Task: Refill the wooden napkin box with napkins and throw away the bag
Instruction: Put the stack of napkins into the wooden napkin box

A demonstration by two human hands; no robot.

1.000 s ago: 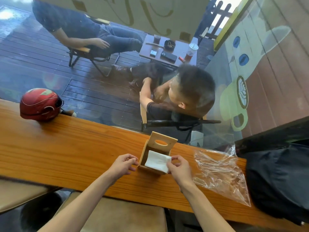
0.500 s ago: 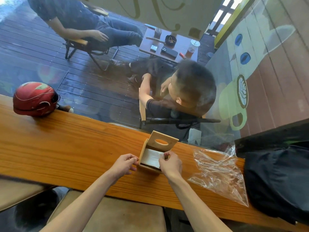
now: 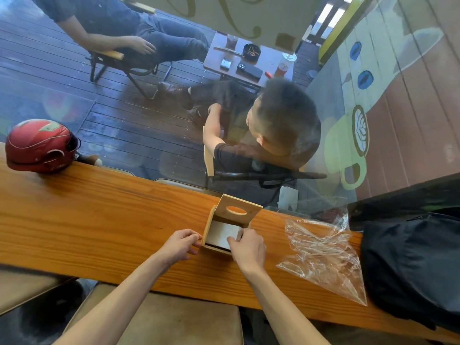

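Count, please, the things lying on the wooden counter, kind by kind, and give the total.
Wooden napkin box: 1
Clear plastic bag: 1
Red helmet: 1
Black bag: 1
Total: 4

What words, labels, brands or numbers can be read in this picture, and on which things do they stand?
No readable text anywhere.
Helmet: only stripes and patches, no letters legible.
Window: curly lines, not legible as letters.
Box, bag, backpack: no print visible.
Wall: painted cup, no words.
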